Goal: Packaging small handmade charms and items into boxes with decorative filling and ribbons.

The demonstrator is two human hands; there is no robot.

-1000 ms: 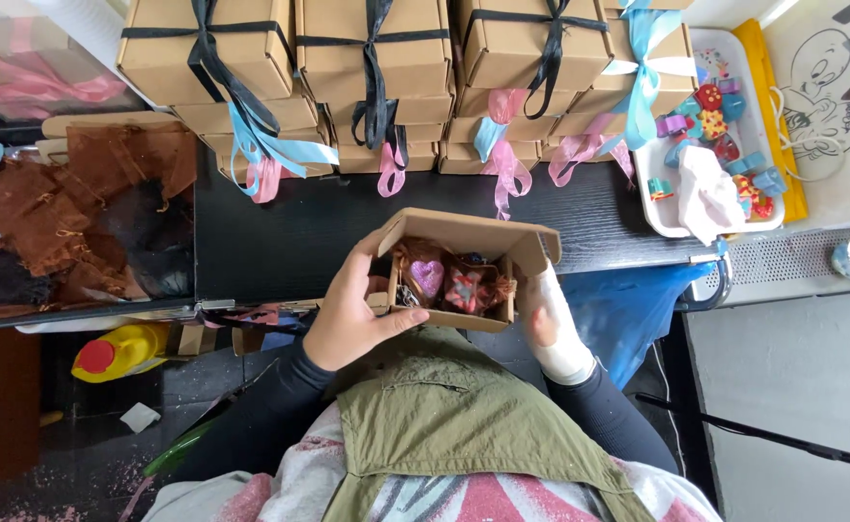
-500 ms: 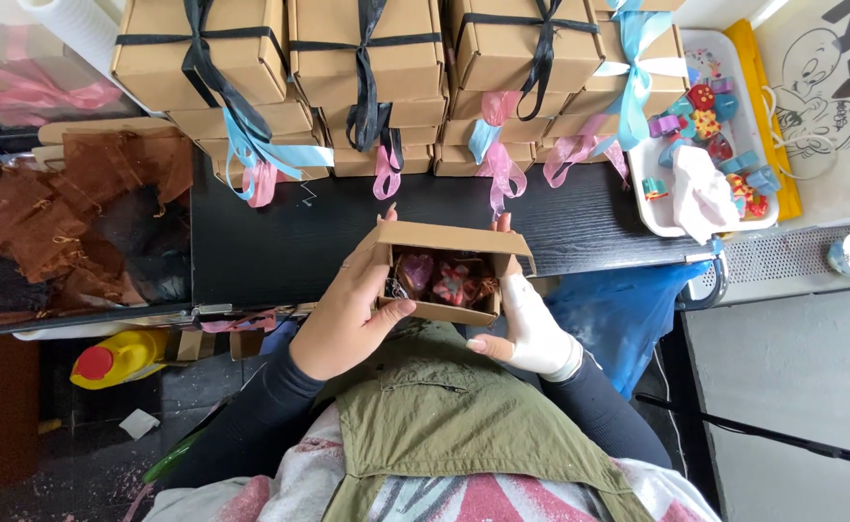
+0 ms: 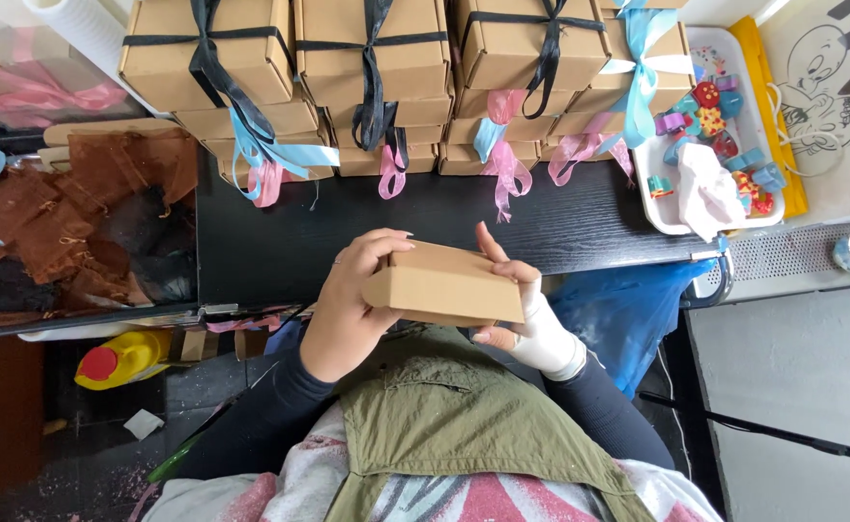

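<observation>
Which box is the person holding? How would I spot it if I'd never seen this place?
Find the black table with tied boxes stacked along its far edge. Just in front of its near edge, both hands, left hand and right hand, hold one small brown box. It alone is shut with no ribbon.

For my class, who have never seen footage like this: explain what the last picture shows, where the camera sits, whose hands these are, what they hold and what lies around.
The camera is worn on a person's head and looks straight down, so you see their own two bare hands. The left hand and right hand hold a small brown cardboard box, lid shut, between them, above the edge of a black table. At the table's far side stand stacks of similar boxes tied with black, blue and pink ribbons. A white tray of small colourful pieces sits to the right; brown mesh pouches lie to the left. A yellow bottle rests lower down.
</observation>
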